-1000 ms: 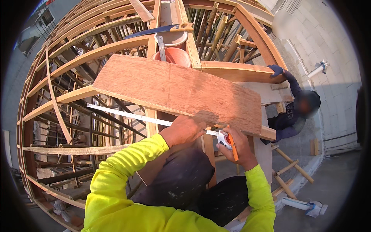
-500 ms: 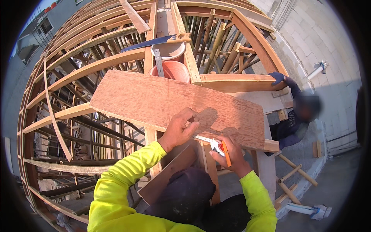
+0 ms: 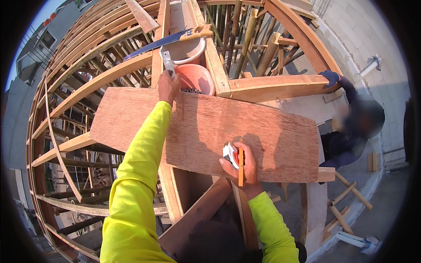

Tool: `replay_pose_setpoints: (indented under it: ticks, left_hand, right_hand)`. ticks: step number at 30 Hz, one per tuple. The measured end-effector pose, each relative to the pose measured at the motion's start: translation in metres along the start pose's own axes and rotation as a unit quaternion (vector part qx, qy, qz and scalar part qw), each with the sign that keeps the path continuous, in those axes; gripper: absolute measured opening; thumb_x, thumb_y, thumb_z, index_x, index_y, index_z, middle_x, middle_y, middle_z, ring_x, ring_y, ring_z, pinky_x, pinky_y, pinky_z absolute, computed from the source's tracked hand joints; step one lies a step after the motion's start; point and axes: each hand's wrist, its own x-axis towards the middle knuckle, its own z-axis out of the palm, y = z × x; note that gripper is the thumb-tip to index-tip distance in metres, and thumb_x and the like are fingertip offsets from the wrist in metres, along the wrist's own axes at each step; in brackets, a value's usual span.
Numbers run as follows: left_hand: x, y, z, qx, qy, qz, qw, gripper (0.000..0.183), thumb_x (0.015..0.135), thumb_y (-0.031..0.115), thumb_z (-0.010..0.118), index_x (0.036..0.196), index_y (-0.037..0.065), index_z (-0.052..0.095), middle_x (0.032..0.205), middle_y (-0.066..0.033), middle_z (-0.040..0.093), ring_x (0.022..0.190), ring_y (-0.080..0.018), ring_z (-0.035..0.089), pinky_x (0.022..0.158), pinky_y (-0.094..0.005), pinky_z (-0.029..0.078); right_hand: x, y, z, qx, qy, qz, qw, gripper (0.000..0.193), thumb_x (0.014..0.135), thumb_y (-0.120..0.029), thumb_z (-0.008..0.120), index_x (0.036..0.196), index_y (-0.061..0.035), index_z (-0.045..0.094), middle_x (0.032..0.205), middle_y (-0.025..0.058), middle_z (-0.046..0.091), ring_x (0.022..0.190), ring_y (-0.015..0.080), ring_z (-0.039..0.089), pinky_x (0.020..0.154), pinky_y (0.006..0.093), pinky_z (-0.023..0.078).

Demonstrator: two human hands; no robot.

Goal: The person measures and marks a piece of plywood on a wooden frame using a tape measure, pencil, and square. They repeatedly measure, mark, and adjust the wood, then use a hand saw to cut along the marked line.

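A reddish plywood board point(image 3: 131, 118) lies across the timber framing in front of me. My left hand point(image 3: 169, 87) reaches over its far edge, with closed fingers on the lower end of a flat metal ruler point(image 3: 167, 60); whether it is part of a square I cannot tell. The ruler leans by the orange bucket point(image 3: 195, 78). Low over the right part of the board, my right hand point(image 3: 250, 168) is closed around a white and red tape measure point(image 3: 230, 153) and an orange pencil point(image 3: 240, 166). No tape blade shows out of the case.
A handsaw point(image 3: 166, 42) rests across a white-rimmed bucket point(image 3: 186, 56) beyond the board. Curved timber ribs point(image 3: 101, 76) with gaps between them spread left, over poles. At the right, a co-worker's gloved hand point(image 3: 331, 78) grips a beam point(image 3: 280, 87). Bamboo poles point(image 3: 342, 219) lie lower right.
My left hand has gone from the board's near edge to the metal ruler beyond and closed on it. My right hand has moved up over the board; the short stretch of tape is no longer visible.
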Motion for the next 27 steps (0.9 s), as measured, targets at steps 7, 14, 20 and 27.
replay_pose_setpoints:
  ticks: [7,14,20,27]
  left_hand:
    - [0.041,-0.022,0.042,0.153,-0.111,-0.233,0.954,0.054,0.086,0.038,0.068,0.122,-0.001,0.057,0.117,-0.0246,0.071,0.111,-0.0387,0.070,0.096,-0.0448,0.054]
    - [0.024,-0.005,0.052,0.100,-0.038,-0.146,0.983,0.044,0.086,0.035,0.067,0.112,0.000,0.064,0.113,-0.0247,0.072,0.104,-0.0382,0.071,0.088,-0.0456,0.054]
    - [0.031,-0.036,0.032,-0.143,0.132,0.019,0.981,0.016,0.087,0.016,0.064,0.086,0.000,0.064,0.096,-0.0192,0.068,0.082,-0.0356,0.067,0.075,-0.0430,0.052]
    - [0.064,0.040,-0.012,-0.084,0.310,0.244,0.915,0.009,0.088,0.011,0.066,0.092,0.003,0.064,0.088,-0.0132,0.062,0.085,-0.0321,0.062,0.076,-0.0395,0.049]
  right_hand:
    - [0.046,0.011,-0.003,0.044,-0.002,0.066,0.997,0.051,0.086,-0.028,0.083,0.120,0.0001,0.057,0.102,0.0101,0.066,0.093,0.0164,0.064,0.082,0.0315,0.053]
    - [0.189,0.023,0.042,-0.034,-0.028,0.039,0.998,0.058,0.090,-0.041,0.079,0.122,0.0033,0.059,0.116,0.0183,0.066,0.106,0.0256,0.064,0.091,0.0353,0.051]
    - [0.175,0.056,0.046,-0.105,-0.028,-0.010,0.994,0.056,0.093,-0.036,0.075,0.130,0.0027,0.056,0.120,0.0212,0.066,0.110,0.0298,0.064,0.095,0.0389,0.050]
    - [0.065,0.042,-0.086,-0.151,-0.028,-0.079,0.985,0.030,0.100,-0.016,0.062,0.124,0.0013,0.061,0.117,0.0186,0.067,0.106,0.0290,0.066,0.092,0.0413,0.052]
